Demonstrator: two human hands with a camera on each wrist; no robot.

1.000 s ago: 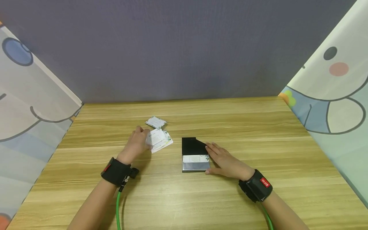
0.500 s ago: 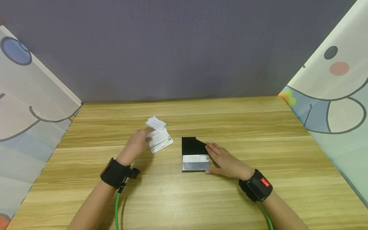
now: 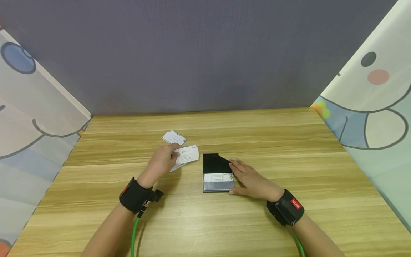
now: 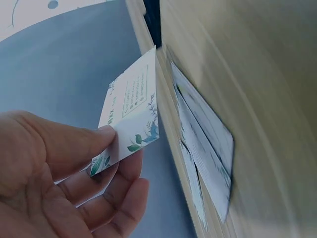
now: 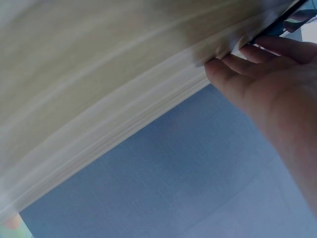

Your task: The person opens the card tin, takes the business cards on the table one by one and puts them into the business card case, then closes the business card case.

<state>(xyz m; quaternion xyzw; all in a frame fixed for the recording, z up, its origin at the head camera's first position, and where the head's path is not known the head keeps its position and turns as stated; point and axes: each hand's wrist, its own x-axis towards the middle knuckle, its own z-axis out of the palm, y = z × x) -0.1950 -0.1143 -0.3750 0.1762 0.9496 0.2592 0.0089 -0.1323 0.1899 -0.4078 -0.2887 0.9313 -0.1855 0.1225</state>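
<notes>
Between thumb and fingers, my left hand (image 3: 158, 162) pinches a white business card (image 3: 189, 154) with printed text and green-blue leaves. In the left wrist view this card (image 4: 131, 101) is tilted up above the table. More cards (image 4: 205, 144) lie loosely overlapped just beneath it. A black card case (image 3: 219, 185) lies with its lid folded back in the middle, a leaf-printed card (image 3: 218, 177) showing in its pocket. Along the case's right side lies my right hand (image 3: 252, 181), fingers straight, fingertips at the lid's edge and thumb near the lower right corner.
Beyond the left hand, another white card (image 3: 173, 137) lies on the wood-grain table (image 3: 257, 135). A grey panel (image 3: 205, 57) rises at the table's back edge, with cartoon-printed sheets (image 3: 379, 107) at both sides. Green cables (image 3: 133, 235) trail from the wristbands.
My left hand has picked a card up from the pile and moved it slightly right, toward the case. The right hand and case have stayed put.
</notes>
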